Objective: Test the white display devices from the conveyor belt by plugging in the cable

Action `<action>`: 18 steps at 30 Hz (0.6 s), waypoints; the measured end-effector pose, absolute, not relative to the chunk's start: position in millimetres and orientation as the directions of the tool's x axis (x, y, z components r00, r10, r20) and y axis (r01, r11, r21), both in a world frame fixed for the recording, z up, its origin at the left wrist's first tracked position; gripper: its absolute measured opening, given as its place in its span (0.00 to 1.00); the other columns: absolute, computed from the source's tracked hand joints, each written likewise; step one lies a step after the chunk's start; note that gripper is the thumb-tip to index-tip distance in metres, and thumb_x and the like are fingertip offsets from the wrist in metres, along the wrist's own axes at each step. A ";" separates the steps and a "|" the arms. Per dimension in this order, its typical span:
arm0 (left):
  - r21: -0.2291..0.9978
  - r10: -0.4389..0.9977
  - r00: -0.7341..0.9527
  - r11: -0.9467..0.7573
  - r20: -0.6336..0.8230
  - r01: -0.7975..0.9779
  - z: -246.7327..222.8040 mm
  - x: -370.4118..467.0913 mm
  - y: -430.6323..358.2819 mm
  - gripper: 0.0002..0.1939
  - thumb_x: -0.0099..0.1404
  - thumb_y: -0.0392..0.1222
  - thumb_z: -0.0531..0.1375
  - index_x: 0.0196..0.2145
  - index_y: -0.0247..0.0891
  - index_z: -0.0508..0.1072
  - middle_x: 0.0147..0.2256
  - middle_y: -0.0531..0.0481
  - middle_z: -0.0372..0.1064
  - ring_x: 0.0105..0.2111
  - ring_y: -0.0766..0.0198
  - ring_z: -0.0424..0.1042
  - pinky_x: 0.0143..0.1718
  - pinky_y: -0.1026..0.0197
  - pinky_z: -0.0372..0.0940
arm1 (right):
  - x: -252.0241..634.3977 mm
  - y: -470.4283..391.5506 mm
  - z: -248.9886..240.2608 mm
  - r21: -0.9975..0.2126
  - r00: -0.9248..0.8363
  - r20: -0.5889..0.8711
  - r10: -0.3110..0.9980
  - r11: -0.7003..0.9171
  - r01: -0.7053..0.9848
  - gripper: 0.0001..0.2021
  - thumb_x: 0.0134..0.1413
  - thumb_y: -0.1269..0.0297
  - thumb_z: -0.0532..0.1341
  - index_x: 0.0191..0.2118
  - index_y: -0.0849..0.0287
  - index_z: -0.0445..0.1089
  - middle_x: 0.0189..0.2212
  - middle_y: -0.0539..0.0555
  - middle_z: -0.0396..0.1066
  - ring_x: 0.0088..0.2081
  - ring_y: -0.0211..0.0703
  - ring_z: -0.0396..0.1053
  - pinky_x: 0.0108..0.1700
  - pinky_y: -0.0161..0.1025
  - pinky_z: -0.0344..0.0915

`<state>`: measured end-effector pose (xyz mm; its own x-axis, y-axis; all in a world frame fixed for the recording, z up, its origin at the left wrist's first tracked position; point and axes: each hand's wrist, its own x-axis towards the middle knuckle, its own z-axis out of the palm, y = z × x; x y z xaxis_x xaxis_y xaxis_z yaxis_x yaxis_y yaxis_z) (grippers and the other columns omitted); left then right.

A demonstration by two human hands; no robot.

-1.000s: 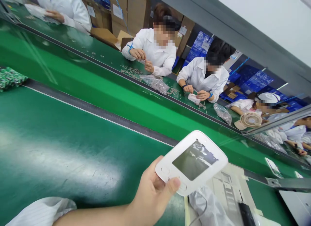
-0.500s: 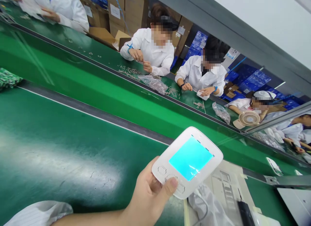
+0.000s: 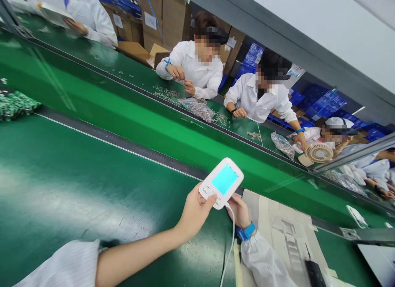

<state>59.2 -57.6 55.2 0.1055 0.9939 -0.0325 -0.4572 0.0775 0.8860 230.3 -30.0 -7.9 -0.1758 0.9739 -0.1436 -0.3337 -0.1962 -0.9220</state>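
A white handheld device [image 3: 212,182] with a lit cyan screen and a row of buttons is held up, tilted, over the green bench. My left hand [image 3: 197,208] grips its lower left side, thumb on the front by the middle button. My right hand [image 3: 240,211], wearing a blue wrist strap [image 3: 246,231], closes on the lower right edge from behind; its fingertips are hidden by the device. From the bottom of the device a white cable [image 3: 232,233] runs down past the right wrist to the bottom of the view.
A pale taped board [image 3: 277,213] lies at the right, with a dark tool [image 3: 313,272] near its lower edge. Green circuit boards [image 3: 18,106] are piled at far left. Beyond the green belt [image 3: 123,126], co-workers in white sit by small parts, bags and a fan [image 3: 319,153].
The device has moved away from me and slightly left, looking smaller. My right hand has come up to its lower right edge. Across the belt, a co-worker's hand has reached toward the fan.
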 end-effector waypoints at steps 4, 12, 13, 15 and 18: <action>0.887 0.989 0.094 0.147 -0.117 -0.438 26.6 60.3 -37.2 0.15 0.54 0.42 0.61 0.38 0.32 0.65 0.32 0.44 0.71 0.29 0.60 0.72 0.31 0.59 0.68 | 228.2 -29.0 -4.6 -0.974 -0.291 -0.119 0.949 -0.169 -0.154 0.07 0.44 0.64 0.64 0.30 0.63 0.74 0.22 0.53 0.72 0.19 0.35 0.64 0.23 0.34 0.60; 0.815 0.969 0.145 0.247 -0.200 -0.525 29.6 55.3 -14.2 0.16 0.50 0.38 0.62 0.37 0.29 0.69 0.33 0.42 0.73 0.33 0.56 0.73 0.35 0.57 0.69 | 226.1 -24.8 -18.0 -0.987 -0.191 -0.124 0.974 -0.141 -0.082 0.11 0.44 0.63 0.65 0.34 0.63 0.73 0.13 0.48 0.67 0.13 0.30 0.56 0.16 0.29 0.52; 0.814 0.969 0.147 0.245 -0.197 -0.526 29.9 56.5 -11.4 0.16 0.50 0.38 0.62 0.37 0.29 0.69 0.32 0.42 0.73 0.33 0.56 0.73 0.35 0.57 0.69 | 225.4 -24.4 -17.1 -0.986 -0.184 -0.110 0.977 -0.131 -0.106 0.10 0.44 0.63 0.65 0.34 0.63 0.73 0.11 0.46 0.65 0.13 0.29 0.55 0.19 0.30 0.56; 0.809 0.966 0.144 0.257 -0.213 -0.529 30.4 61.1 -7.0 0.15 0.49 0.37 0.62 0.36 0.29 0.70 0.32 0.42 0.74 0.32 0.55 0.73 0.34 0.56 0.69 | 223.7 -23.8 -13.7 -0.980 -0.177 -0.087 0.980 -0.116 -0.163 0.10 0.45 0.63 0.64 0.34 0.63 0.73 0.09 0.43 0.60 0.12 0.29 0.52 0.25 0.34 0.60; 0.823 0.959 0.126 0.283 -0.254 -0.494 32.0 69.8 -0.7 0.13 0.47 0.34 0.61 0.34 0.28 0.71 0.31 0.40 0.74 0.31 0.54 0.73 0.31 0.55 0.70 | 222.4 -23.8 -8.1 -0.970 -0.180 -0.080 0.980 -0.118 -0.213 0.10 0.47 0.63 0.63 0.35 0.63 0.74 0.08 0.42 0.56 0.13 0.30 0.48 0.29 0.35 0.61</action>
<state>69.8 -0.7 32.0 0.1262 0.9590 -0.2536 -0.4936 0.2825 0.8225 222.4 -23.8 -8.1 -0.1805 0.9803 -0.0798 -0.2132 -0.1182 -0.9698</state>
